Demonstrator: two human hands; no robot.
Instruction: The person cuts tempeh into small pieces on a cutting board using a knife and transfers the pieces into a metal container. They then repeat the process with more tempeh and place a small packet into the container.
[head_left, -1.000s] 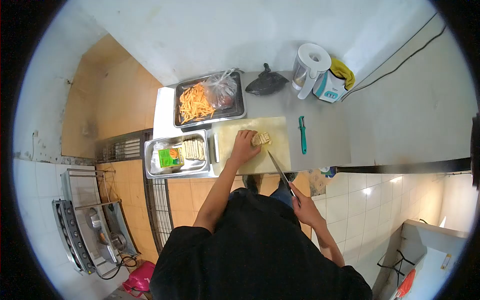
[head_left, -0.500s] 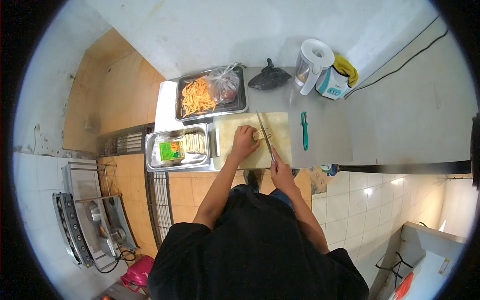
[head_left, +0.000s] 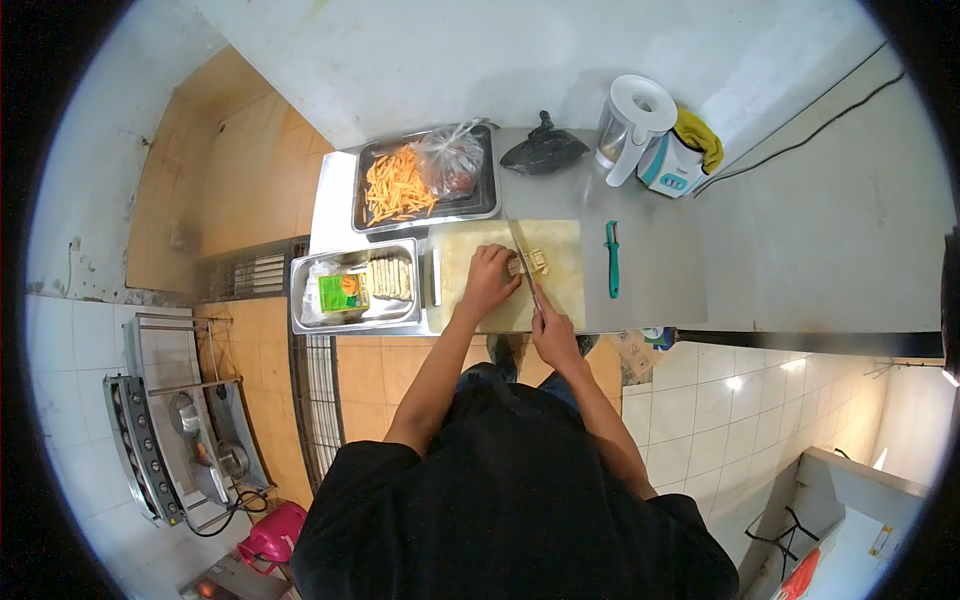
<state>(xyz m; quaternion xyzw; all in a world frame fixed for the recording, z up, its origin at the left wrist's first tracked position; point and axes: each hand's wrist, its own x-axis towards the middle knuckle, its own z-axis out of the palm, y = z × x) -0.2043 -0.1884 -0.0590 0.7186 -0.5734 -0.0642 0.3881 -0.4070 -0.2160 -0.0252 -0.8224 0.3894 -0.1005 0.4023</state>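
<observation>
My left hand (head_left: 490, 277) is closed on a block of what looks like tempeh, pressed to the pale cutting board (head_left: 463, 240). Its fingertips lie just left of the blade. My right hand (head_left: 555, 335) is wrapped around the handle of a long kitchen knife (head_left: 518, 245), whose blade points away from me across the tempeh. Small cut tempeh pieces (head_left: 540, 262) lie against the blade's right side. To the left, a steel pan (head_left: 357, 325) holds a row of tempeh slices (head_left: 390, 279) and a green packet (head_left: 343, 293).
Behind the board sit a dark tray (head_left: 480, 205) of orange strips (head_left: 398, 188) with a clear plastic bag (head_left: 449, 162), and a black bag (head_left: 543, 150). A green peeler (head_left: 613, 262) lies right of the board. A blender (head_left: 672, 165) with its jug (head_left: 633, 125) stands at back right.
The knife blade has shifted slightly left along the tempeh, and more cut pieces show on its right. My left hand stays on the block.
</observation>
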